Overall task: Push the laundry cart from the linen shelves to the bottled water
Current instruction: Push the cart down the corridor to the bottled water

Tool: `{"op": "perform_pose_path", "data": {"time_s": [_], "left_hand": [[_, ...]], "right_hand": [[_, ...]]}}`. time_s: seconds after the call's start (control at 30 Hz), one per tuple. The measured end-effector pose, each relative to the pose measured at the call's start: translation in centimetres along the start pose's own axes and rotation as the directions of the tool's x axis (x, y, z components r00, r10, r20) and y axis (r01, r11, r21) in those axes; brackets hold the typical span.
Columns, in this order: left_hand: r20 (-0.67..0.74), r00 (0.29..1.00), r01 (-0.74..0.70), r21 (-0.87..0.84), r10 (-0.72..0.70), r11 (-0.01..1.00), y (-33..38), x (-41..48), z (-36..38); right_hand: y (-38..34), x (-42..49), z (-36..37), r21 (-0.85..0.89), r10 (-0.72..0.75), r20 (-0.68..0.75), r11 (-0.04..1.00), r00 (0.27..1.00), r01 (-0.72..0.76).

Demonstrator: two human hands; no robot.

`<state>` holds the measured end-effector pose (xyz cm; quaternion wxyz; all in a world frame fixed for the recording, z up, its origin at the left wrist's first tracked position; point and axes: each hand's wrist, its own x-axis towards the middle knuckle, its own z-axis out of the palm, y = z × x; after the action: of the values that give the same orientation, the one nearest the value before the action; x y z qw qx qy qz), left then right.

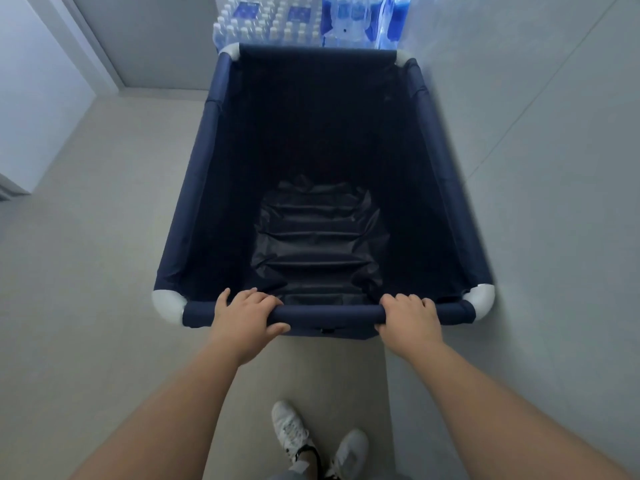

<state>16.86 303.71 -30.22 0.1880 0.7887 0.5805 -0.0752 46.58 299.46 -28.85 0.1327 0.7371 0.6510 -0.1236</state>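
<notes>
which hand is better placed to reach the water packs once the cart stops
Right, probably. Both hands grip the near rail, but the right hand sits on the side of the taller blue-wrapped packs; the left hand is farther.

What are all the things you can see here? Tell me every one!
Laundry cart: one, navy blue fabric with white corner joints, centre of view, nothing inside.
Bottled water: many clear bottles with white caps in wrapped packs, stacked just beyond the cart's far end.
Floor: grey, all around the cart.
Wall: pale grey, on the right.
Shoes: two, white, bottom of view.
Left hand: one, gripping the cart's near bar.
Right hand: one, gripping the same bar.
</notes>
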Motion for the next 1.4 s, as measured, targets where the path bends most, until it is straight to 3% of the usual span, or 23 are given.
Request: {"op": "perform_pose_path", "data": {"time_s": [0.13, 0.3, 0.77, 1.4], "left_hand": [[0.033, 0.996, -0.079, 0.037, 0.077, 0.996, -0.8, 0.5, -0.7], [0.051, 0.984, -0.173, 0.087, 0.169, 0.981, -1.3, 1.1, -1.1], [0.029, 0.976, -0.215, 0.095, 0.214, 0.972, -2.4, 1.6, -0.9], [-0.006, 0.948, -0.316, 0.1, 0.319, 0.943, -2.7, 4.4, -1.7]], "right_hand": [[-0.8, 0.6, -0.7, 0.012, 0.039, 0.104, 0.999, 0.994, -0.04], [-0.8, 0.9, -0.6, -0.008, 0.056, 0.109, 0.998, 0.992, -0.055], [-1.4, 1.2, -0.4, 0.003, 0.048, 0.098, 0.999, 0.994, -0.048], [-1.4, 4.3, -2.0, -0.041, 0.096, 0.224, 0.995, 0.97, -0.089]]}}
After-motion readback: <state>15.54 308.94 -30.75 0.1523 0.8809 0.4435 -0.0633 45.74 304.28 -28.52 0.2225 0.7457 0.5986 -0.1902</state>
